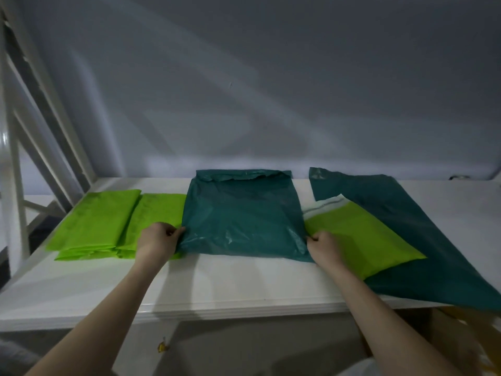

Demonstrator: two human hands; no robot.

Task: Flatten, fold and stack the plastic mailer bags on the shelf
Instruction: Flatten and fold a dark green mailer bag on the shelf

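Two hands pinched the teal bag point(241, 218) at mid-frame by its near corners, left hand point(157, 241) on one, right hand point(324, 246) on the other, as it lay on the white shelf point(230, 283). Slick film could have slipped from such light pinches, or trapped air left it puffy and the fold crooked. Dragging it risked disturbing the folded green stack point(108, 223) touching its left edge, or the green mailer point(360, 234) lying on another teal bag point(423, 240) at right. No writing or brand was readable.
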